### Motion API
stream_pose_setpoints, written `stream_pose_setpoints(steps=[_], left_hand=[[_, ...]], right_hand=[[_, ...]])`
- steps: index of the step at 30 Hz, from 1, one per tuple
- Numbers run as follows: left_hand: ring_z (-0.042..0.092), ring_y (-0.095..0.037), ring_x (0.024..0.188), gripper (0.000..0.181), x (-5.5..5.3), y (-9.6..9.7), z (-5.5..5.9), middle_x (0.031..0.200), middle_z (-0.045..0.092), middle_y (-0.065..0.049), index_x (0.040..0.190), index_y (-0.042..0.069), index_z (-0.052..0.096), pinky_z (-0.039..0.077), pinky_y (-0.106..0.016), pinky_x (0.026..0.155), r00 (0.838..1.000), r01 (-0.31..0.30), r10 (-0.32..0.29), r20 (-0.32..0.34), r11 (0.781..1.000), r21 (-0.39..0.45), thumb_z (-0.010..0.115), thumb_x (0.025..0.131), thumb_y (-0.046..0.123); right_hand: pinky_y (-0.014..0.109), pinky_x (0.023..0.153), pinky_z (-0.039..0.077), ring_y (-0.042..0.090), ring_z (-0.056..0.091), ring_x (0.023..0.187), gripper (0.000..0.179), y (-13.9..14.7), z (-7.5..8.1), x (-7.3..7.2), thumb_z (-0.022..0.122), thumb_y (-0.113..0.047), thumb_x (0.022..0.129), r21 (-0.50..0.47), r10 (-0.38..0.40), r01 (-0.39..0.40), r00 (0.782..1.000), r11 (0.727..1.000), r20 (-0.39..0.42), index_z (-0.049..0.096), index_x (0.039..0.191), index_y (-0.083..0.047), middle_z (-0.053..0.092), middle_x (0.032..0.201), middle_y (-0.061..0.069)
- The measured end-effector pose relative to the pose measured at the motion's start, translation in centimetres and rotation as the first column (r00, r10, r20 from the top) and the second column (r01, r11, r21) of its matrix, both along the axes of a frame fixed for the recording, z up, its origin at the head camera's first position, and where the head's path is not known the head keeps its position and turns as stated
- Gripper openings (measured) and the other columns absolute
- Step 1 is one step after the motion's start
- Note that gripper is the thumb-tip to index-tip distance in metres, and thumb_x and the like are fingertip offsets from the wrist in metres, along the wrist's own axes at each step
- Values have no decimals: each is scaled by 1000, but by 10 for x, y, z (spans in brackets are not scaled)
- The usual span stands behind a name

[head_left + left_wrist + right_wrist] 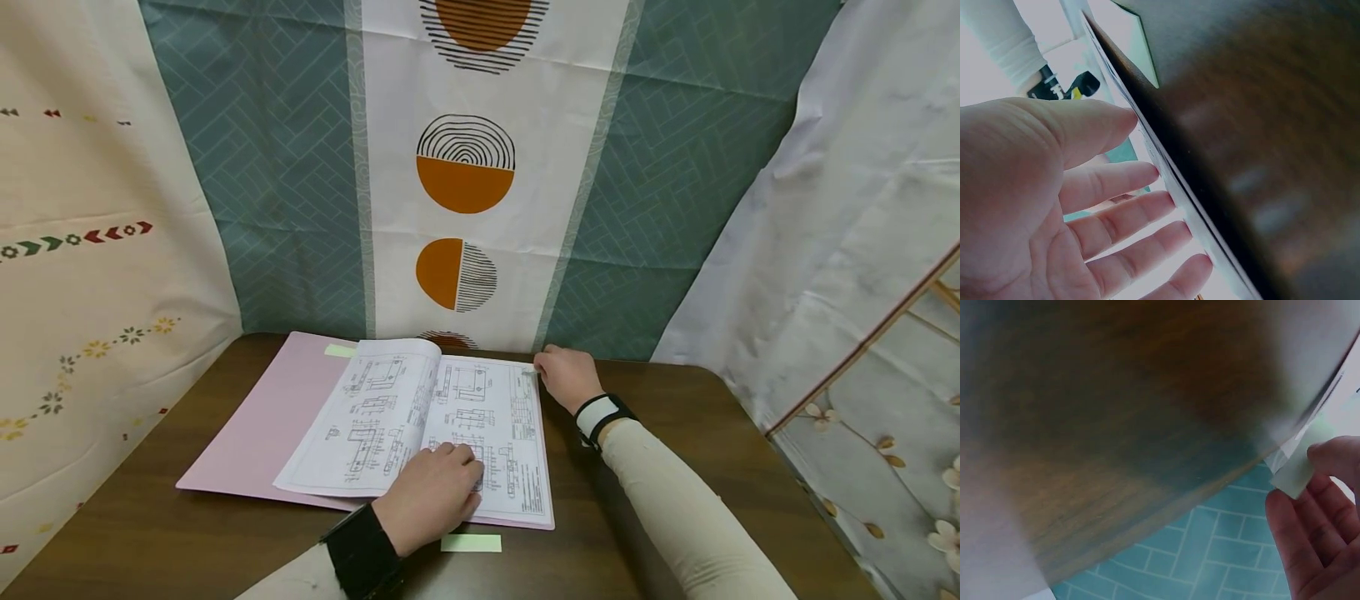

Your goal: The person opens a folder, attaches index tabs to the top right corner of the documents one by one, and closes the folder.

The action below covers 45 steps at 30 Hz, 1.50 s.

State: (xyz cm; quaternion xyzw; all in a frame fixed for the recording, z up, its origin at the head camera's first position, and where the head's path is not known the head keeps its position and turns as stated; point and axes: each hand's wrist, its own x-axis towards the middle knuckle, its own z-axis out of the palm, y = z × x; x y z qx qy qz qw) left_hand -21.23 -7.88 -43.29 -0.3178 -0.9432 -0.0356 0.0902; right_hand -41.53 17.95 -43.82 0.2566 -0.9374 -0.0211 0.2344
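Note:
A booklet of printed technical drawings (487,408) lies spread on a pink folder (262,425), its left page curling up at the spine. My left hand (435,496) rests with relaxed fingers on the lower part of the right page. In the left wrist view, the left fingertips (1179,231) touch the sheet. At the page's upper right corner, my right hand (570,377) pinches a pale green sticky strip (1297,469) between thumb and fingers. That strip overlaps the paper's corner in the right wrist view.
One green strip (471,543) sticks to the brown table (690,467) below the booklet. Another green strip (340,351) is on the folder's top edge. Patterned cloths (292,167) hang behind and on both sides of the table.

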Motion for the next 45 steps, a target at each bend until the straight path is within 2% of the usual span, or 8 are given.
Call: stream_pose_setpoints(steps=[11, 19, 33, 41, 45], left_hand=[[67, -23, 94, 29, -1, 1, -1, 111, 74, -4, 118, 12, 81, 56, -39, 73, 1000, 6, -6, -5, 1000, 8, 86, 97, 32], [67, -23, 94, 30, 0, 2, -2, 111, 74, -4, 119, 13, 81, 57, -38, 73, 1000, 2, -2, 1, 1000, 6, 86, 97, 32], [67, -22, 92, 27, 0, 1, -6, 107, 73, -3, 115, 14, 80, 55, -38, 69, 998, 20, -20, -52, 1000, 1, 86, 97, 32], [66, -21, 91, 23, 0, -1, -3, 105, 71, -2, 114, 15, 79, 54, -38, 69, 998, 39, -40, -47, 999, -8, 85, 98, 31], [64, -20, 85, 17, -5, 2, 7, 99, 69, -2, 111, 15, 79, 55, -36, 70, 998, 58, -60, -29, 996, -70, 82, 100, 28]], right_hand=[[41, 78, 63, 23, 76, 92, 19, 6, -6, -1, 83, -3, 95, 45, 11, -15, 997, 999, 77, 88, 106, -17, 80, 103, 3], [40, 78, 63, 23, 75, 92, 18, 6, -6, 0, 83, -3, 96, 75, 27, -35, 995, 997, 100, 88, 105, -18, 79, 100, 1], [38, 78, 62, 21, 75, 92, 18, 9, -8, 0, 81, -2, 97, 73, 47, -54, 995, 996, 87, 88, 103, -17, 77, 96, 1], [34, 75, 60, 18, 72, 86, 12, 9, -10, -3, 82, -7, 98, 73, 79, -87, 990, 994, 115, 86, 99, -18, 73, 94, -1], [35, 75, 61, 19, 71, 84, 11, 9, -9, -1, 82, -6, 98, 84, 82, -92, 990, 992, 111, 85, 96, -16, 74, 94, 1]])
